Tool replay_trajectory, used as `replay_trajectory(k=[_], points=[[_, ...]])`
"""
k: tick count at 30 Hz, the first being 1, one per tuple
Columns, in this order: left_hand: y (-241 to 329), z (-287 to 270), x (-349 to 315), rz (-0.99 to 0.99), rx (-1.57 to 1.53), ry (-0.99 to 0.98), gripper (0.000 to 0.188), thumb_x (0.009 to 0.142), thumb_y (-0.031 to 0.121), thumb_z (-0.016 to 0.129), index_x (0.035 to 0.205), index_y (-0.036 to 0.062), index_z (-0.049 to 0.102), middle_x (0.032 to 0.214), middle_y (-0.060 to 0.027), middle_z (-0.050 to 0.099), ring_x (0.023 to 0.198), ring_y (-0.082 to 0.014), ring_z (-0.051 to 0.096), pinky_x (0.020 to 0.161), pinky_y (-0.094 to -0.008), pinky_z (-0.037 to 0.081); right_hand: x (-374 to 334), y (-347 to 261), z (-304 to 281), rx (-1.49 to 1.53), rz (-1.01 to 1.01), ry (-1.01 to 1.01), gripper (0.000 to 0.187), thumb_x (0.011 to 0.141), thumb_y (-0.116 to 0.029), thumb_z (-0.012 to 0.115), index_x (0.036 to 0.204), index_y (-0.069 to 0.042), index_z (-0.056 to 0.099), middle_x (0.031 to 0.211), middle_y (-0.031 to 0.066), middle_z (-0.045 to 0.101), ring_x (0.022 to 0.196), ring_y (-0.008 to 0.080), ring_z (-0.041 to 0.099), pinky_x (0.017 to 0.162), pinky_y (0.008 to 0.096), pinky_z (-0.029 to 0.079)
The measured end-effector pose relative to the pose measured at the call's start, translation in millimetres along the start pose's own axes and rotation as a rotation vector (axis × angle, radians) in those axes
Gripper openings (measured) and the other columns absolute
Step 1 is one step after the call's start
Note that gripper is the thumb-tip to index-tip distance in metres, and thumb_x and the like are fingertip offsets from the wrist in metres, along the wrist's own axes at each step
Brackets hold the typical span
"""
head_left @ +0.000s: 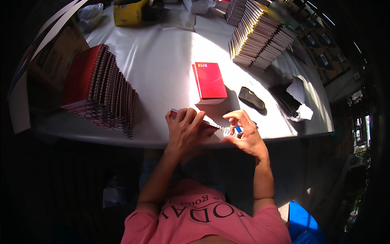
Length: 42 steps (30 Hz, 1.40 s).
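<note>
At the table's near edge, my left hand (183, 128) is closed around a small notebook (174, 113), its fingers over the cover. A wire spiral coil (224, 130) runs from the notebook's edge toward my right hand (246, 136). The right hand's thumb and index finger curve apart around the coil's end. A blue-handled tool (238, 129) is tucked in the right hand; its kind is mostly hidden by the fingers. Just beyond both hands lies a short stack of red-covered notebooks (211, 81).
A tall stack of spiral-bound red notebooks (99, 83) stands at left. More stacked notebooks (260, 36) rise at far right. A black object (252, 99), loose black coils (282, 99) and crumpled white paper (303, 112) lie at right. A yellow box (128, 13) sits on the far side.
</note>
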<state>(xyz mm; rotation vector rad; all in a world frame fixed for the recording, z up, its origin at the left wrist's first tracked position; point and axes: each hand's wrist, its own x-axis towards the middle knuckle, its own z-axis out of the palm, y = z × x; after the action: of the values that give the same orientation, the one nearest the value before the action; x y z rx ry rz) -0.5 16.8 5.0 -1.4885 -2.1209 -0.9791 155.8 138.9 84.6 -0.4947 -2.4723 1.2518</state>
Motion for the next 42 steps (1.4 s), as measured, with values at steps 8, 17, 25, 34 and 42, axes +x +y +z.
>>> replay_trajectory(k=[8,17,25,34,42], points=[[-2,-1,-4,0.047,-0.071,0.014,0.048,0.063,0.05,0.077,0.094,0.018,0.059,0.093,0.0,0.052,0.095,-0.02,0.049,0.083,-0.046,0.03,7,6,0,0.158,0.347,-0.119,0.022,0.095,-0.007,0.047,0.114,-0.005,0.058,0.075,0.0067,0.065,0.069,0.0124,0.064,0.06,0.0258,0.05],[-6,-11,1,0.047,-0.218,0.01,0.048,0.054,0.043,0.082,0.078,0.0105,0.056,0.091,-0.0058,0.048,0.095,-0.0265,0.046,0.086,-0.0426,0.033,27,130,-68,-0.545,0.216,0.29,0.028,0.064,0.0,0.053,0.091,-0.007,0.051,0.1,0.0097,0.056,0.092,0.0275,0.057,0.083,0.0352,0.044],[-14,-10,-2,0.057,-0.217,-0.072,0.043,0.058,0.04,0.079,0.077,0.0095,0.055,0.094,-0.0068,0.048,0.101,-0.0296,0.043,0.09,-0.0483,0.034,25,46,9,0.643,0.015,-0.35,0.031,0.065,0.015,0.045,0.087,-0.001,0.058,0.122,0.0234,0.057,0.124,0.0285,0.049,0.104,0.0401,0.037],[-13,-12,2,-0.032,-0.328,-0.009,0.048,0.053,0.041,0.083,0.077,0.0089,0.058,0.113,-0.009,0.043,0.104,-0.0283,0.042,0.091,-0.0472,0.037,38,45,-2,0.73,-0.142,-0.289,0.03,0.062,0.014,0.047,0.087,0.004,0.059,0.118,0.0224,0.06,0.118,0.0276,0.053,0.103,0.0393,0.039],[-28,8,4,-0.159,-0.562,0.034,0.053,0.047,0.027,0.089,0.084,0.0093,0.055,0.121,-0.0131,0.035,0.092,-0.0281,0.051,0.073,-0.0405,0.05,39,35,5,0.954,-0.227,-0.342,0.036,0.06,0.019,0.046,0.087,0.001,0.061,0.113,0.0238,0.062,0.114,0.0308,0.056,0.099,0.0407,0.044]])
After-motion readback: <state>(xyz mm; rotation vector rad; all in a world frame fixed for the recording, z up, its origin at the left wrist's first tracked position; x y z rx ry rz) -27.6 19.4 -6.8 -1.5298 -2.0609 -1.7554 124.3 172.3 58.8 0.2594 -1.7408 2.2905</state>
